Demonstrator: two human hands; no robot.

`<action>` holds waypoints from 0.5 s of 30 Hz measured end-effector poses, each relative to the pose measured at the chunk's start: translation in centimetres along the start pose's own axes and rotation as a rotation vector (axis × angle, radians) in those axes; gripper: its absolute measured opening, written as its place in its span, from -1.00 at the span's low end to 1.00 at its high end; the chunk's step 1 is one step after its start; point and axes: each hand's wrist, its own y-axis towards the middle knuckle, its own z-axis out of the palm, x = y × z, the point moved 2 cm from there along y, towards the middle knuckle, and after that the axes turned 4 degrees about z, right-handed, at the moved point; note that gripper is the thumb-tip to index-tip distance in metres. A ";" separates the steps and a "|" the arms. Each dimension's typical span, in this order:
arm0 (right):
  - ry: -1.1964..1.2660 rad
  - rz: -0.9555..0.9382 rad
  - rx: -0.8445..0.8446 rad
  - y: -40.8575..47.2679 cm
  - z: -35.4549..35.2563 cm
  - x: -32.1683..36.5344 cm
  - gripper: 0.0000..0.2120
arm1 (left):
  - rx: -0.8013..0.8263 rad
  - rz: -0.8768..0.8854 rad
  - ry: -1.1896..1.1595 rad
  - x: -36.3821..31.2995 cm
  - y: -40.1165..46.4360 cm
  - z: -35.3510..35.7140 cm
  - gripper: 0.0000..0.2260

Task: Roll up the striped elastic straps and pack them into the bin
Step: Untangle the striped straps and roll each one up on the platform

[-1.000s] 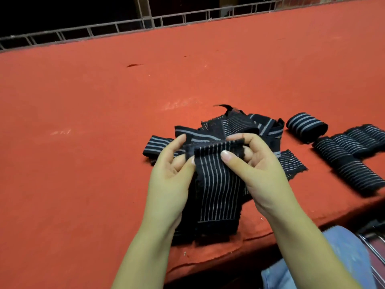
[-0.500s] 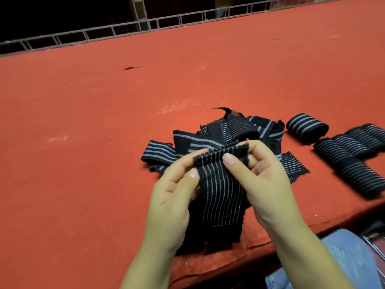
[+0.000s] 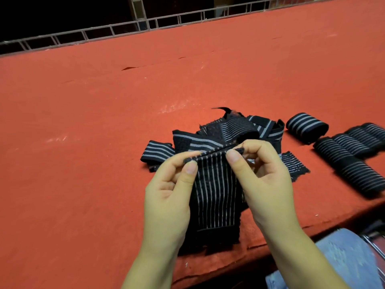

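Observation:
A black elastic strap with thin white stripes [image 3: 215,192] hangs between my hands over the red table's near edge. My left hand [image 3: 168,197] pinches its top edge at the left corner, thumb on the front. My right hand [image 3: 264,184] pinches the same edge at the right, fingers curled behind it. The top edge is folded over into a narrow first turn. Behind the hands lies a loose pile of striped straps [image 3: 227,130]. No bin is in view.
Several rolled straps lie at the right: one roll [image 3: 307,127] stands apart, with a row of rolls [image 3: 354,155] reaching to the table's edge. The red felt table [image 3: 104,122] stretches far to the left and back. A metal rail [image 3: 145,24] borders its far side. My denim-clad knee [image 3: 343,257] shows below.
Both hands have turned the strap's top edge over, so the fold is tighter and narrower. The hands sit a little closer to the pile.

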 end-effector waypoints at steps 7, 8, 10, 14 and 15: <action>0.266 0.209 0.239 0.3 -0.3 0.7 -0.68 | 0.030 0.007 -0.040 -0.1 0.3 -0.1 -0.80; 0.225 0.213 0.295 0.4 -0.4 1.1 -0.71 | 0.037 0.004 -0.047 0.0 0.2 -0.2 -0.80; 0.110 0.203 0.360 0.6 -0.7 1.9 -0.85 | 0.053 0.002 -0.043 0.0 0.2 -0.2 -0.82; -0.006 0.208 0.348 0.9 -1.3 2.3 -0.92 | 0.070 0.018 0.028 0.0 0.2 -0.3 -0.85; -0.022 0.193 0.330 0.9 -1.3 2.3 -0.89 | 0.083 0.024 0.059 0.0 0.2 -0.2 -0.86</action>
